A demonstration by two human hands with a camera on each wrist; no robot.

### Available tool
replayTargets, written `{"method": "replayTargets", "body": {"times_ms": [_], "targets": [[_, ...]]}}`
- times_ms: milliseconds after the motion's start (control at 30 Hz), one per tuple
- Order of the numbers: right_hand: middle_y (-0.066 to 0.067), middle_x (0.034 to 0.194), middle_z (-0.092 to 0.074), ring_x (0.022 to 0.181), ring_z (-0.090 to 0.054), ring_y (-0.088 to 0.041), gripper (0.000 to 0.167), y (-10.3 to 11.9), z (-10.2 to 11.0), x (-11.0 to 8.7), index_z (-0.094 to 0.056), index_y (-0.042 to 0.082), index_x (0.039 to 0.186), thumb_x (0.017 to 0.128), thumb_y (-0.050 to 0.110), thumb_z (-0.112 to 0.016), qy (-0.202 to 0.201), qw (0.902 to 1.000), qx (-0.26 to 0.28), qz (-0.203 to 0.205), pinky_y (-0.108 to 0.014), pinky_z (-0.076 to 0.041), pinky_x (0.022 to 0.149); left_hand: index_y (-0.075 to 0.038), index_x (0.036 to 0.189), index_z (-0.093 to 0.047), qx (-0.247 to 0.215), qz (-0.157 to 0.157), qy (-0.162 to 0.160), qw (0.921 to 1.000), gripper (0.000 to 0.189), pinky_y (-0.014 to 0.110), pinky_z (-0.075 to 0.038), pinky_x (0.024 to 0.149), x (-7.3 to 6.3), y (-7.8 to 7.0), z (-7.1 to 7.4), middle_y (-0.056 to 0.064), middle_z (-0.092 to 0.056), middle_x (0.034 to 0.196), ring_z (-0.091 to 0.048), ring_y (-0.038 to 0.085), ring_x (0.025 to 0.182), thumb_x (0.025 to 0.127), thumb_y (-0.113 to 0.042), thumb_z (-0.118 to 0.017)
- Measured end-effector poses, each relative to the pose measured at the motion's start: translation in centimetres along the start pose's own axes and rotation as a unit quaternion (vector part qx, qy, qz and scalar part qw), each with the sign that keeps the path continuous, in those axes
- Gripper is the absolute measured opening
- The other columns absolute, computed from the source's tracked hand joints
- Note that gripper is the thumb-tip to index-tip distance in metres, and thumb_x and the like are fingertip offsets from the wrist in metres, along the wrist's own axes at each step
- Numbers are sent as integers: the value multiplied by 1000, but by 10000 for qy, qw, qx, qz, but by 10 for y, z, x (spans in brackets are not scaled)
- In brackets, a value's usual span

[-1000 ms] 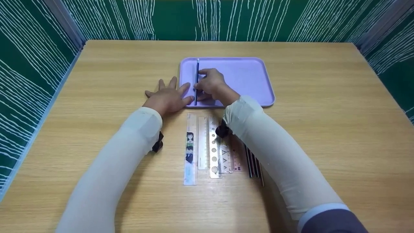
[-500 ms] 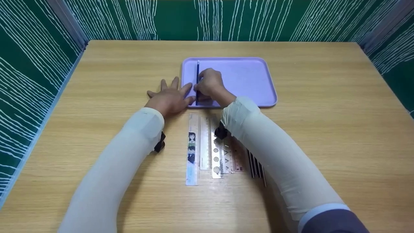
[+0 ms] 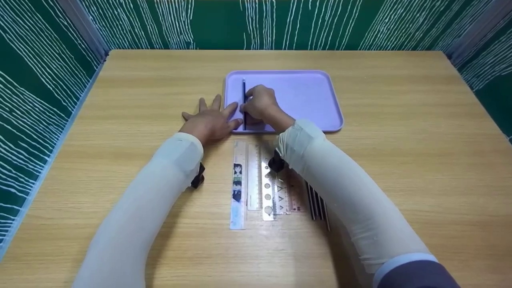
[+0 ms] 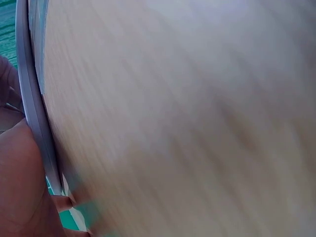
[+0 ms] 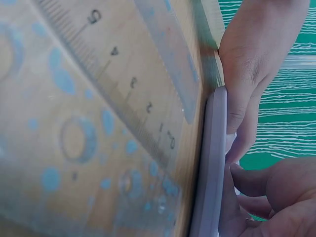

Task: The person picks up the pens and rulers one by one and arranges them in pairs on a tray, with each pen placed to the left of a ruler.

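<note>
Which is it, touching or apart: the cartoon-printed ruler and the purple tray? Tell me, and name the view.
Apart. In the head view, the tabletop shows as a strip between the cartoon-printed ruler and the near rim of the purple tray.

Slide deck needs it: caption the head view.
Right hand holds a dark pencil in a purple tray; left hand spread at the tray's edge.

Smooth plastic tray (image 3: 304, 100), glossy plastic rulers (image 3: 254, 180), wood-grain table (image 3: 400, 160)

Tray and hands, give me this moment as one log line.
right hand: holds pencil in tray | left hand: spread at tray corner | rulers, more pencils: on table
</note>
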State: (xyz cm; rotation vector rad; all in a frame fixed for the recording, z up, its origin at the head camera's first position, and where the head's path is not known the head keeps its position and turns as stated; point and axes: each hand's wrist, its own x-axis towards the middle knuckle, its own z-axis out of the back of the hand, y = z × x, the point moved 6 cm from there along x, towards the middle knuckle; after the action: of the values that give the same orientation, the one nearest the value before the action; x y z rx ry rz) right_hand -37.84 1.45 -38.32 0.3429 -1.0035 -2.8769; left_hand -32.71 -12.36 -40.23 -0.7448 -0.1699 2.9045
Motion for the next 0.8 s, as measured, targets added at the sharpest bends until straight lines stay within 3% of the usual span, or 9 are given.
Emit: {"method": "replayTargets", "body": {"times_ms": [133,300,400,633,800], "targets": [[-11,133,-69,120,-63,-19,48,-4,5,-3,-66,7,137,93,22,-76,40,10000,73,2,-29,-50,106,-50,161,4,-12,-18,45,10000,69,91,-5,104,2,-1,0,7,17,173,16,51,154,101,-72,-24],[-11,123,-70,98,-75,-18,54,-14,9,-10,-55,9,147,98,21,-71,509,9936,894,-468,-27,-62,82,-50,160,5,-20,15,75,10000,70,91,-5,103,3,1,-1,7,18,172,16,51,154,101,-73,-24],[-11,123,-70,91,-77,-19,58,-21,13,-15,-48,10,152,99,20,-69,734,9863,1336,-633,-27,-64,75,-50,160,4,-27,28,61,10000,70,91,-5,103,2,2,0,8,17,172,16,52,154,101,-73,-24],[-16,125,-61,98,-75,-29,62,-35,23,-32,-43,6,153,97,12,-69,1036,9657,2332,-480,-33,-65,77,-49,161,1,-150,18,-16,9999,71,91,-5,104,-2,1,0,7,16,173,15,52,154,101,-73,-26],[-15,120,-58,107,-70,-31,62,-45,32,-51,-45,6,152,96,9,-71,1130,9631,2429,-260,-33,-64,80,-49,161,1,-250,36,-28,9997,71,90,-3,105,-4,0,2,6,16,173,16,51,154,100,-73,-27]]}}
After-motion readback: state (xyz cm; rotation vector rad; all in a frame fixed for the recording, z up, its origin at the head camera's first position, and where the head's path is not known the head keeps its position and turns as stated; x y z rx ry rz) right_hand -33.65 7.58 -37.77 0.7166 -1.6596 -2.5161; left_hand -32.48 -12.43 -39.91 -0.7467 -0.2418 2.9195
